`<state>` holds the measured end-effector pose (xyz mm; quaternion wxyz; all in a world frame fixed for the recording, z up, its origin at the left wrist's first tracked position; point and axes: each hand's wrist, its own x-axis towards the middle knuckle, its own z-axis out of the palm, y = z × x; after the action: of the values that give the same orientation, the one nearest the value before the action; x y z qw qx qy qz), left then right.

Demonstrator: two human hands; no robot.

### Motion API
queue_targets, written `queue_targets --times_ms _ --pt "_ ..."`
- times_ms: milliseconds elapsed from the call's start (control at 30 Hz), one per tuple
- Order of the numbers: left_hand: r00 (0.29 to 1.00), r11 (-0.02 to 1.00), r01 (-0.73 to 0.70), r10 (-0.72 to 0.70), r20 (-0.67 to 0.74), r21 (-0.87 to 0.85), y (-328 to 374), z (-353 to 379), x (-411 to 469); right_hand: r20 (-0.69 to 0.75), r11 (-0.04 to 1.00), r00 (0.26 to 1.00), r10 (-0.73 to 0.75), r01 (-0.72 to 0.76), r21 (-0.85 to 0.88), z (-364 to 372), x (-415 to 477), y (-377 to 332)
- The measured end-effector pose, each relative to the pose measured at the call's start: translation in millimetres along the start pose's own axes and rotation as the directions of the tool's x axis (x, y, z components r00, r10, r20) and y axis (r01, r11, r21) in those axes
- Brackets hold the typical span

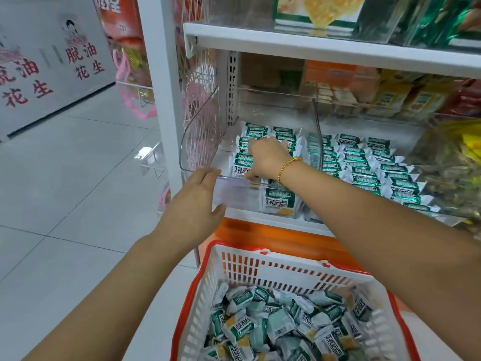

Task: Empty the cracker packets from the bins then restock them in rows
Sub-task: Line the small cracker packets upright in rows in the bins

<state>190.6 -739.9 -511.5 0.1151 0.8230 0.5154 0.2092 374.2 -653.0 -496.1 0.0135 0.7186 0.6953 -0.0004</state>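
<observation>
Bright even light, blurred edges, wide-angle bowing

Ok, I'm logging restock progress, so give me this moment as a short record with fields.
left hand: open, fingertips at the front lip of the left bin
right hand: inside the left bin, on the packets; grip hidden
left bin: partly filled; floor bare along its left side
right bin: filled with tidy rows
basket: in front of the person, loose packets heaped inside
</observation>
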Motion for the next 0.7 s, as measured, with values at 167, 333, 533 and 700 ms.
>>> queue_targets --times_ms 167,333,533,700 --pt "0.999 0.999 0.035 -0.035 0.001 0.019 9 -2 -10 -0.001 0.997 0.999 -0.035 0.035 -0.062 -7 -6 -5" --pt "0.997 0.994 -0.035 0.028 -0.071 -0.103 15 4 -26 -0.219 0.986 0.971 -0.095 0.123 0.116 -33 -61 8" --pt "0.964 0.998 -0.032 0.044 0.263 -0.048 20 53 -53 -0.100 0.957 0.981 -0.167 0.186 0.223 19 -164 28" --pt "0.788 0.994 0.061 -0.104 0.607 0.091 10 124 -96 0.402 0.972 0.904 -0.146 0.055 0.229 134 -209 61"
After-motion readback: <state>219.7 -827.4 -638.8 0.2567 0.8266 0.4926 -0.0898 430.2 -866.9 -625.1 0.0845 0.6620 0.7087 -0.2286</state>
